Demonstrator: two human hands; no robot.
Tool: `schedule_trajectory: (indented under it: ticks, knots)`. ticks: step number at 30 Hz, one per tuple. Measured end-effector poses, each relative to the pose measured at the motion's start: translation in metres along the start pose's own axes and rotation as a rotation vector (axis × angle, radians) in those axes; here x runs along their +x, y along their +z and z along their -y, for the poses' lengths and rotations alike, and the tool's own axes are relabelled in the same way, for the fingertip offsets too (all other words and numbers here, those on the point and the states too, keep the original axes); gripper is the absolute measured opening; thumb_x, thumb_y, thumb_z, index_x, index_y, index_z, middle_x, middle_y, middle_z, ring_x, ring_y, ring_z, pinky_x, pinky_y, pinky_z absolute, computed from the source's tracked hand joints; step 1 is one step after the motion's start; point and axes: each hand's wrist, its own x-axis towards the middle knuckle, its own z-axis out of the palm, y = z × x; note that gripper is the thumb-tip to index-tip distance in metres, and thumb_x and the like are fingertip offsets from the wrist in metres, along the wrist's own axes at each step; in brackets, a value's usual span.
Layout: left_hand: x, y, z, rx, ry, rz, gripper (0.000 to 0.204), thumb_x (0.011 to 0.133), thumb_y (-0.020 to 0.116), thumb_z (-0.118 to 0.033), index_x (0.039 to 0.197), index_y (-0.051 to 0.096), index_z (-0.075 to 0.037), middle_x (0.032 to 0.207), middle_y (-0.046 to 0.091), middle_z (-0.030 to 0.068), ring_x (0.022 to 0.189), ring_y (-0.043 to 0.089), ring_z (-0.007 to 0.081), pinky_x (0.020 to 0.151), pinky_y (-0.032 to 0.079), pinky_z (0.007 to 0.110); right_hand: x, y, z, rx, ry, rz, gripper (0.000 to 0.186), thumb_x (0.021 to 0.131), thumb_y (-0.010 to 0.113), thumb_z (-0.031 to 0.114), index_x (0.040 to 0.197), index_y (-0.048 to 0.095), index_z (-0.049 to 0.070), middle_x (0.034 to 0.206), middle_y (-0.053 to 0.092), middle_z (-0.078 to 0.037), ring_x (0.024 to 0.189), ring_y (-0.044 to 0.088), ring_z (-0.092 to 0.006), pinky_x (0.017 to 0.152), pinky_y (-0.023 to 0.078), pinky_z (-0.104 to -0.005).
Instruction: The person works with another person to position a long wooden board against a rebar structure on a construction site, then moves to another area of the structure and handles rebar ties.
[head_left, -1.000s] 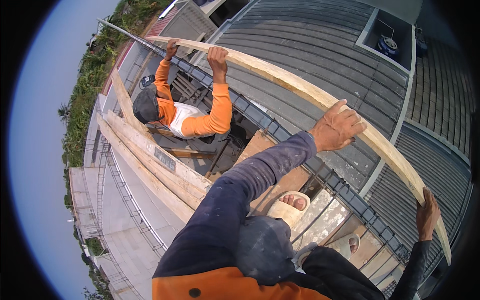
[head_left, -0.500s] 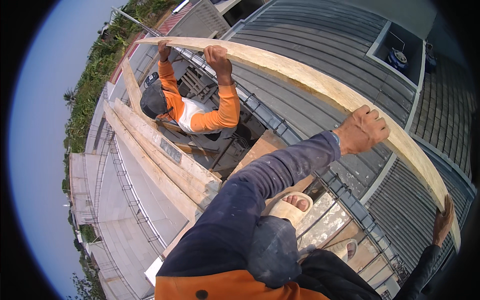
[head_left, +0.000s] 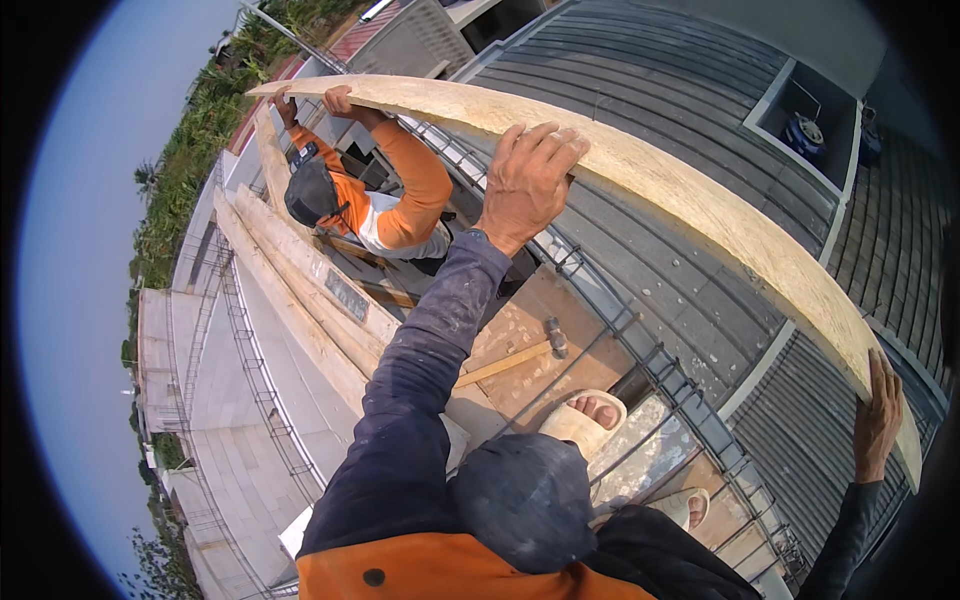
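Observation:
A long wooden plank [head_left: 640,165] arches across the picture from far left to lower right, bent by the lens. My left hand [head_left: 532,180] has its fingers closed over the plank's near edge at about mid-length. Close to its lower right end, my right hand [head_left: 878,415] grips the plank with fingers against its face; the thumb is hidden. A co-worker [head_left: 370,200] in orange sleeves and a dark cap holds the far left end with both hands raised. Below my left forearm lies a hammer [head_left: 556,338] with a wooden handle on a brown board.
Steel rebar [head_left: 665,370] runs along the edge beside my sandalled feet. Beyond it spreads a grey corrugated roof [head_left: 680,290]. More long boards [head_left: 300,285] lie to the left, next to an opening where the co-worker stands. A pale wall [head_left: 240,480] stretches further left.
My left hand has shifted along the plank toward the far left, nearer the co-worker. The co-worker's hands and the plank's far end have moved left. The hammer has come into view.

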Motion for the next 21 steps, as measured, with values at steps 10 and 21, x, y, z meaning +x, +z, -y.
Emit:
schedule_trajectory:
  ticks: [10, 21]
  knots:
    - [0.02, -0.022, -0.111, -0.226, 0.214, 0.045, 0.08, 0.076, 0.08, -0.024, 0.148, 0.046, -0.022, 0.153, 0.045, 0.0083, 0.145, 0.037, 0.0286, 0.122, 0.028, 0.05, 0.09, -0.059, 0.146, 0.106, -0.172, -0.141, 0.07, 0.077, 0.07, -0.007, 0.143, 0.053, 0.006, 0.132, 0.064, -0.014, 0.119, 0.059, -0.0331, 0.106, 0.047, -0.0441]
    - [0.045, -0.008, -0.045, -0.181, 0.225, -0.079, 0.044, 0.076, 0.069, 0.0, 0.118, 0.071, -0.013, 0.119, 0.073, 0.0076, 0.113, 0.069, 0.027, 0.097, 0.055, 0.043, 0.113, -0.152, 0.12, 0.448, 0.096, 0.286, 0.104, 0.077, 0.048, 0.089, 0.143, 0.056, 0.009, 0.137, 0.06, -0.024, 0.13, 0.054, -0.043, 0.113, 0.037, -0.0608]
